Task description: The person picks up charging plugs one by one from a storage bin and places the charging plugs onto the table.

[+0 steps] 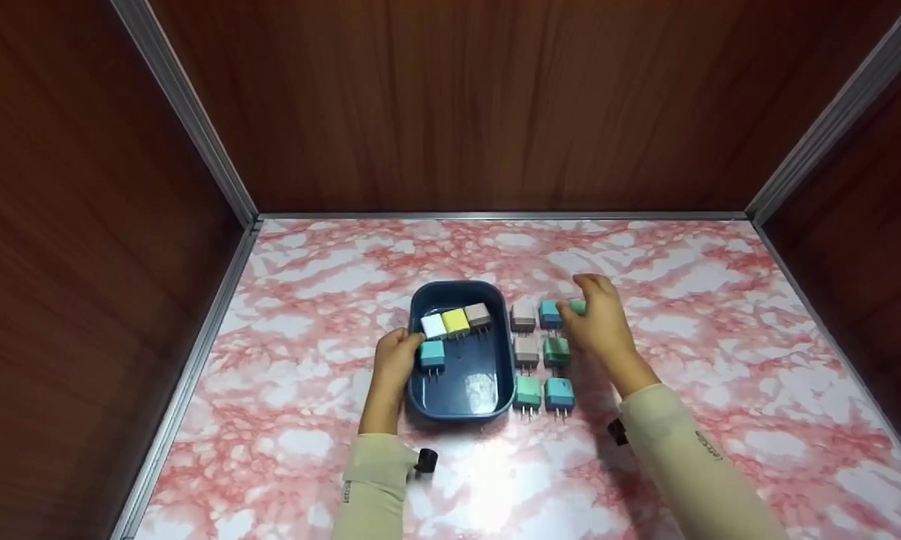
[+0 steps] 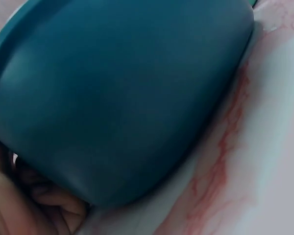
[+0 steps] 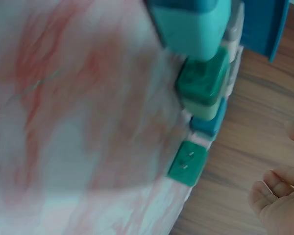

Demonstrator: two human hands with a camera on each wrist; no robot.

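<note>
A dark blue tray sits mid-table and holds a white plug, a yellow plug, a grey-brown plug and a cyan plug. My left hand grips the tray's left rim beside the cyan plug. In the left wrist view its curled fingers lie against the tray's outer wall. My right hand hovers by a green plug at the far right of the rows. Its loose fingers stay apart from that plug.
Right of the tray, several plugs stand in rows: grey, blue, grey, dark green, teal, blue. Brown wooden walls enclose the pink marbled table on three sides.
</note>
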